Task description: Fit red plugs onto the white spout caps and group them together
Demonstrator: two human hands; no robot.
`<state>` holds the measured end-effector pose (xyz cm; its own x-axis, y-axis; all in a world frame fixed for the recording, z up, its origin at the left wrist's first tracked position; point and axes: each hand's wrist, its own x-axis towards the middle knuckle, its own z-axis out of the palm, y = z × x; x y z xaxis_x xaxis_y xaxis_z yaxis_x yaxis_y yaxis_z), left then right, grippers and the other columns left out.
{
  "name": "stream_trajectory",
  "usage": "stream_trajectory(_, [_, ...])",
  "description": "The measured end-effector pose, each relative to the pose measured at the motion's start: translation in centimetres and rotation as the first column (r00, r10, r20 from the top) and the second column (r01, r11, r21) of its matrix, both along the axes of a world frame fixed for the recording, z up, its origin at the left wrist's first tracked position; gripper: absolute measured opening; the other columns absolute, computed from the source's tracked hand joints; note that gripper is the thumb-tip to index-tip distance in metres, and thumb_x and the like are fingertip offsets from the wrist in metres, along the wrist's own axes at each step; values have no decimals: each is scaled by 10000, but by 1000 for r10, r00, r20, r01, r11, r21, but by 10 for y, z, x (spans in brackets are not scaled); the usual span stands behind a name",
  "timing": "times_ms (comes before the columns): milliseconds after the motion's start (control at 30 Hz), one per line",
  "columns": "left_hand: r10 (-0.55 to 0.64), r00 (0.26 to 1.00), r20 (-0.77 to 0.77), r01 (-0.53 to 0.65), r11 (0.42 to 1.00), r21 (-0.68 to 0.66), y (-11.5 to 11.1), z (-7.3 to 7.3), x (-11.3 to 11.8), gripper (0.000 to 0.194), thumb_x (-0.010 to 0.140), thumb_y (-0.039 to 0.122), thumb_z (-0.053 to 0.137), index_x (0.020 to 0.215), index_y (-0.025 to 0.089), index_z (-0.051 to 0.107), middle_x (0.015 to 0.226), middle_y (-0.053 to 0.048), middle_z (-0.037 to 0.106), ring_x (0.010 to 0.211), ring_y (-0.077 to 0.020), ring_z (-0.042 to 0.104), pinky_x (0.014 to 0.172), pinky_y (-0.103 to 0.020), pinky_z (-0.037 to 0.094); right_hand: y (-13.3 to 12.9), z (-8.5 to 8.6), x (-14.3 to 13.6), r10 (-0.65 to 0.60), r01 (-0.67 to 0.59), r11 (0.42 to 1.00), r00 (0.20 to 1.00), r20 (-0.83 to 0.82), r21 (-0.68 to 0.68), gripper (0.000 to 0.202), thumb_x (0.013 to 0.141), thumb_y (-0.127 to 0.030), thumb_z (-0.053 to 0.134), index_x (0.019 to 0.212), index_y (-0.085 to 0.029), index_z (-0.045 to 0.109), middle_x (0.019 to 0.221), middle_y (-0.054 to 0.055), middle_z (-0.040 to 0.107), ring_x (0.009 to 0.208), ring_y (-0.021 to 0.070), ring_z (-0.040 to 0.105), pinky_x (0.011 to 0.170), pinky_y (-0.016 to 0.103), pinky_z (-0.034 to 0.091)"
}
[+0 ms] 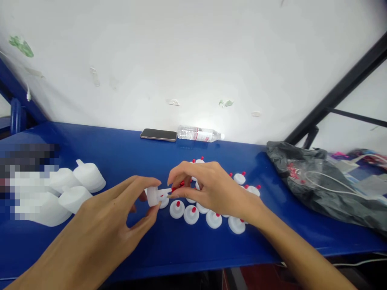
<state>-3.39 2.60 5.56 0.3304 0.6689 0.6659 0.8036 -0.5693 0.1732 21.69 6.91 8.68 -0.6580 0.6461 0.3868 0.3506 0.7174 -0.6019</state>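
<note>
Head view: left hand (111, 217) is pinching a white cap (152, 196) sideways, probably so its spout (164, 191) is facing the right hand (211, 185), which is pinching a red tip (173, 189) there; red-tipped caps (191, 216) are sitting nearby on the table (169, 245)

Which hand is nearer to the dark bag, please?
Right. The right hand is left of the dark bag; the left hand is farther left of it, holding a white piece.
</note>
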Motion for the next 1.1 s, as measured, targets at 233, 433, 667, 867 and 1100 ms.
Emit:
stream_trajectory(233, [-39,999,-24,40,998,43,-1,-4,-2,237,1132,404,442,1281,374,625,1081,35,775,562,-129,643,506,-292,536,-1,1,-2,28,-28,1000,999,-41,1,171,1042,-196,853,1099,-242,699,906,-64,805,797,110,756,718,214,529])
stream_trajectory(433, [-40,998,-52,44,996,81,-1,-4,-7,345,1184,436,464,1492,377,608,1299,17,774,929,-182,816,804,-272,657,1,-2,-2,8,-6,1000,992,-127,20,155,1037,-229,865,1094,-252,723,924,-66,817,796,106,772,690,196,521])
stream_trajectory(667, [-72,996,-56,75,995,66,-3,3,-4,392,1197,450,435,1534,336,599,1303,8,763,991,-156,809,846,-198,640,2,-4,-5,2,12,998,971,-238,58,86,1044,-225,852,1105,-226,790,1006,-47,857,800,84,769,644,180,496])
stream_trajectory(867, [4,997,74,-8,998,56,-5,1,-4,430,1169,553,517,1562,401,596,1168,64,784,726,-96,729,739,-173,623,6,-9,-6,14,9,976,994,-105,217,173,1152,-261,701,1022,-188,789,903,-2,810,768,115,713,691,231,500])
stream_trajectory(1100, [-103,995,-17,104,982,155,-3,-1,-4,346,1153,290,578,1494,293,636,1291,-6,767,1052,-160,776,1015,-248,630,7,-22,-9,62,13,911,984,-168,411,251,1158,-172,643,947,-171,780,830,18,755,711,129,647,638,249,489])
